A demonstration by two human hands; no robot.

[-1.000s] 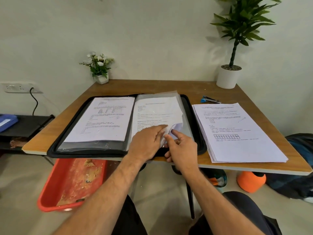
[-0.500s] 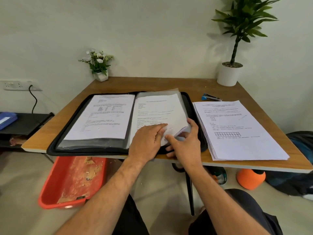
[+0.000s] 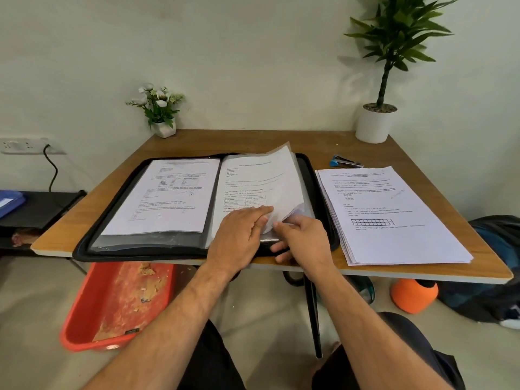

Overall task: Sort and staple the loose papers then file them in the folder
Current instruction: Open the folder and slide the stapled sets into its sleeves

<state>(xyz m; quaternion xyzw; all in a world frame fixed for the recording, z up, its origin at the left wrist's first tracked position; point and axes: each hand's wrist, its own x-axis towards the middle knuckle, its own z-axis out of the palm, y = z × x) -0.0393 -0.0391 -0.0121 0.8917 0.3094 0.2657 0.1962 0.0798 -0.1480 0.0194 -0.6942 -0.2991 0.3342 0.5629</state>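
A black folder (image 3: 90, 243) lies open on the wooden table (image 3: 253, 142), with a printed sheet (image 3: 166, 192) in its left clear sleeve. On the right side a printed paper set (image 3: 259, 181) sits in a clear sleeve whose right edge is lifted. My left hand (image 3: 239, 240) presses flat on the paper's lower part. My right hand (image 3: 304, 237) pinches the sleeve's lower right corner next to it. A stack of loose papers (image 3: 394, 215) lies to the right of the folder. A blue and black stapler (image 3: 344, 162) rests behind that stack.
A small white flower pot (image 3: 163, 114) stands at the table's back left and a tall potted plant (image 3: 377, 119) at the back right. Under the table are a red tub (image 3: 118, 302), an orange object (image 3: 413, 294) and a dark bag (image 3: 495, 277).
The paper's curled lower right corner has flattened into the sleeve. My right hand shifted from the paper's edge to the sleeve's lower corner, and the sleeve's right edge now lifts.
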